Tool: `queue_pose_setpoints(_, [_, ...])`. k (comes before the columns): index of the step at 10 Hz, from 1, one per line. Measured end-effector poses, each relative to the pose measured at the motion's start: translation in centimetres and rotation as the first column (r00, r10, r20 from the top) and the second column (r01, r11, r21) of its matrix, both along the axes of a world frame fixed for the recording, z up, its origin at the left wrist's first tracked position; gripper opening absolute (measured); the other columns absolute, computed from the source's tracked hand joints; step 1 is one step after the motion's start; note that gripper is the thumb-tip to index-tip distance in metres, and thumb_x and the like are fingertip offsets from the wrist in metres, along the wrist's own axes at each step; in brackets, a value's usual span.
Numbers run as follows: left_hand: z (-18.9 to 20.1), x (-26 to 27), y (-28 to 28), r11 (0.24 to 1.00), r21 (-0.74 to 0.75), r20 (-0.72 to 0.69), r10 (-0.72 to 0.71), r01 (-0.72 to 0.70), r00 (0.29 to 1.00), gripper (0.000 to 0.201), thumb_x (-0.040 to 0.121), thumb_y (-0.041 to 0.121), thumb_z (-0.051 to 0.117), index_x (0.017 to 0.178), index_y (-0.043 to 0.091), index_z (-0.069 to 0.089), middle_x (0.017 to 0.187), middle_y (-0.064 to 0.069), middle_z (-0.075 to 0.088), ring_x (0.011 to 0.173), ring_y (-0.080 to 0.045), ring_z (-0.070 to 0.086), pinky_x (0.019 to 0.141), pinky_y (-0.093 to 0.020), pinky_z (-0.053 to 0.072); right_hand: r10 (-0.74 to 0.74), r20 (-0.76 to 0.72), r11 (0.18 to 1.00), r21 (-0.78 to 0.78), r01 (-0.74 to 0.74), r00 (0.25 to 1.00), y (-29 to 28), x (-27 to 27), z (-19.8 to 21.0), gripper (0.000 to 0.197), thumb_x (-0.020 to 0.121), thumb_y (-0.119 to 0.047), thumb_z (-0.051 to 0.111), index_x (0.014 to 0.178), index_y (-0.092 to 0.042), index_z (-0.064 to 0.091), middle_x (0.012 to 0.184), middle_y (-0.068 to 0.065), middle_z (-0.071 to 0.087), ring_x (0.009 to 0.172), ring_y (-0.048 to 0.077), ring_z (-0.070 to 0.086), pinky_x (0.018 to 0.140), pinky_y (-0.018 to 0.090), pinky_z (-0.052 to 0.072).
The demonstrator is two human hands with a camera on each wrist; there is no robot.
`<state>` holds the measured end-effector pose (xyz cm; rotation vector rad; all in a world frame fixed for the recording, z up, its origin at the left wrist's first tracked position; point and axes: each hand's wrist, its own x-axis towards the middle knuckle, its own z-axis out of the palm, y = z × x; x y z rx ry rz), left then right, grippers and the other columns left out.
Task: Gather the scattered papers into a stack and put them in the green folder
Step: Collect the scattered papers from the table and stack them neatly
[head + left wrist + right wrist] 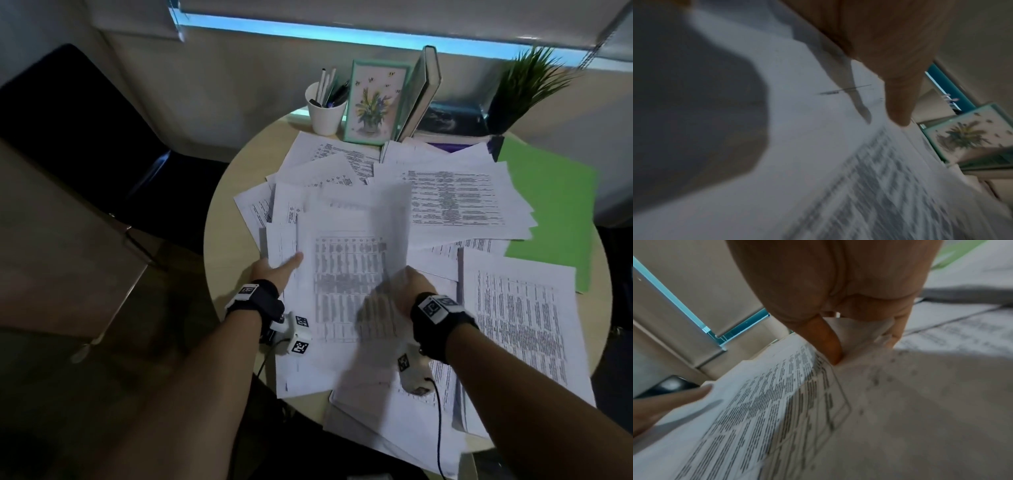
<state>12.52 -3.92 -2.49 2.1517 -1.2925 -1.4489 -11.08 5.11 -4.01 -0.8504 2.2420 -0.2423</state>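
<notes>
Printed paper sheets (pixel 455 198) lie scattered over a round table (pixel 222 205). The green folder (pixel 555 212) lies at the right, partly under the sheets. My left hand (pixel 277 270) holds the left edge of a small pile of sheets (pixel 342 274); its thumb (pixel 898 105) lies on top and its fingers are hidden beneath. My right hand (pixel 411 284) pinches a loose sheet (pixel 900 402) at the pile's right side, with the thumb (pixel 828 344) pressed on the paper. That sheet is blurred by motion in the head view.
At the table's back stand a white cup of pens (pixel 325 109), a framed flower picture (pixel 375 102), leaning books (pixel 424 89) and a potted plant (pixel 527 89). A black chair (pixel 75 130) is at the left. Several sheets (pixel 394 435) overhang the near table edge.
</notes>
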Motion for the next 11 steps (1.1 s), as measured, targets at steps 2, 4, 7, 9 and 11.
queue_pose_setpoints(2, [0.7, 0.1, -1.4, 0.989, -0.077, 0.016, -0.124, 0.125, 0.992, 0.070, 0.076, 0.025, 0.081, 0.135, 0.008, 0.048, 0.137, -0.005, 0.054, 0.123, -0.026, 0.052, 0.098, -0.033, 0.042, 0.196, 0.208, 0.981, -0.028, -0.194, 0.958, -0.7, 2.5, -0.7, 0.025, 0.085, -0.024, 0.064, 0.105, -0.017, 0.050, 0.091, 0.004, 0.054, 0.084, 0.018, 0.051, 0.073, 0.026, 0.044])
queue_pose_setpoints(4, [4.1, 2.0, -4.0, 0.942, -0.263, -0.051, -0.227, 0.206, 0.973, 0.064, 0.075, 0.024, 0.081, 0.132, 0.012, 0.053, 0.133, -0.003, 0.058, 0.122, -0.023, 0.054, 0.105, -0.042, 0.041, 0.058, 0.337, 0.996, -0.078, -0.034, 0.940, -1.8, 1.9, 0.3, 0.056, 0.093, -0.047, 0.053, 0.133, -0.008, 0.046, 0.126, 0.012, 0.057, 0.114, 0.029, 0.056, 0.093, 0.033, 0.044])
queue_pose_setpoints(7, [9.6, 1.2, -7.1, 0.882, -0.419, -0.294, -0.355, 0.214, 0.887, 0.036, 0.079, 0.006, 0.075, 0.108, 0.022, 0.062, 0.114, -0.002, 0.066, 0.109, -0.020, 0.062, 0.095, -0.035, 0.048, -0.116, 0.651, 0.922, -0.210, 0.326, 0.750, -3.5, 1.8, 4.4, 0.117, 0.062, -0.069, 0.071, 0.151, -0.018, 0.016, 0.146, 0.014, 0.039, 0.132, 0.032, 0.042, 0.108, 0.053, 0.034])
queue_pose_setpoints(9, [12.6, 0.3, -7.7, 0.844, -0.506, -0.301, -0.367, 0.179, 0.880, 0.040, 0.084, 0.011, 0.071, 0.121, 0.002, 0.058, 0.106, 0.002, 0.065, 0.089, 0.004, 0.063, 0.074, -0.010, 0.049, 0.077, 0.835, 0.756, -0.405, 0.514, 0.545, -5.2, 1.7, 11.8, 0.035, 0.086, -0.012, 0.067, 0.119, -0.005, 0.059, 0.113, 0.007, 0.067, 0.090, 0.007, 0.066, 0.103, 0.033, 0.040])
queue_pose_setpoints(11, [13.7, -2.6, -5.9, 0.832, -0.554, -0.291, -0.211, 0.015, 0.933, 0.051, 0.081, 0.017, 0.076, 0.120, -0.010, 0.057, 0.107, -0.008, 0.064, 0.090, -0.014, 0.065, 0.062, -0.014, 0.054, -0.017, 0.297, 0.639, -0.731, 0.239, 0.955, -6.5, 0.3, 15.5, 0.027, 0.084, -0.017, 0.072, 0.109, -0.008, 0.066, 0.090, 0.000, 0.065, 0.080, 0.015, 0.062, 0.074, 0.025, 0.050])
